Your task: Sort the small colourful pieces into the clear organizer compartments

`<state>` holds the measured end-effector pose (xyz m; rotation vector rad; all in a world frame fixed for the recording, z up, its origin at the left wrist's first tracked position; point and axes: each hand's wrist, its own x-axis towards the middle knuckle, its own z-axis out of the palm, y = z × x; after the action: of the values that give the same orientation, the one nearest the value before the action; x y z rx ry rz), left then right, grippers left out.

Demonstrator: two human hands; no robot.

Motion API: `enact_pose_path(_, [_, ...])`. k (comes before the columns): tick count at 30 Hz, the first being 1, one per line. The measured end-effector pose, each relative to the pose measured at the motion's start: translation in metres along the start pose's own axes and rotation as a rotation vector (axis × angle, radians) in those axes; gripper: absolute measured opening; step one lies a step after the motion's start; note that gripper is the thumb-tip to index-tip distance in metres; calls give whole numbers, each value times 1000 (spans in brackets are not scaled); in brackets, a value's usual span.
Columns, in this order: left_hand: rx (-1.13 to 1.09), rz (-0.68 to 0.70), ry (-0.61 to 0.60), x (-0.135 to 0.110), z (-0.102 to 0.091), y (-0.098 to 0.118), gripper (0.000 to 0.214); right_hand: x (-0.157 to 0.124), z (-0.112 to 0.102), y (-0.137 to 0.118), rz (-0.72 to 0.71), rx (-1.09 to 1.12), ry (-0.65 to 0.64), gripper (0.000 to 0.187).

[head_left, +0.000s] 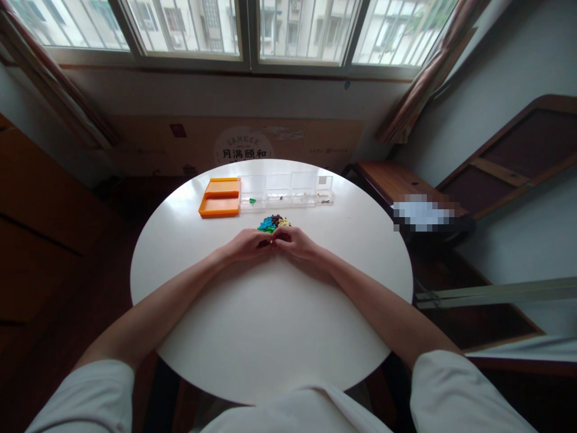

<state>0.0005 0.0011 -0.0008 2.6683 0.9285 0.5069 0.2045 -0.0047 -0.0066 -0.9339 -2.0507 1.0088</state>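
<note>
Fingers (271, 239) of both hands meeting tip to tip at frame centre, curled inward around something too small to make out; whether anything is pinched there, cannot tell. Left hand (249, 245) and right hand (295, 242) resting knuckles-up on the white round tabletop (270, 337), touching each other at the fingertips. Just beyond them, toward the top of the frame, a small pile of tiny pieces (273, 224) in blue, green, brown and pale yellow, almost touching the fingertips.

Farther up, a row of clear compartments (288, 191) lying across the tabletop: a green bit in the left-most cell, dark specks in the middle cells, something small and dark at the right end. Joined on its left, an orange tray (219, 196) in two sections, nothing visible inside.

Behind the tabletop, in the upper middle of the frame, a brown cardboard panel (243, 144) printed with "TANKEE" over large Chinese characters reading 月满颐和.

Forearms bare, stretching from the lower corners of the frame and converging at centre, elbows wide apart, white short sleeves (451, 385) at the bottom edge.
</note>
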Motion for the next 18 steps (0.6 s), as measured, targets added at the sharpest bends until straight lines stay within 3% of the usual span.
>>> enact_pose_path(18, [-1,2,8,0,1,-2,28,1,-1,-1,5,0,-6,17])
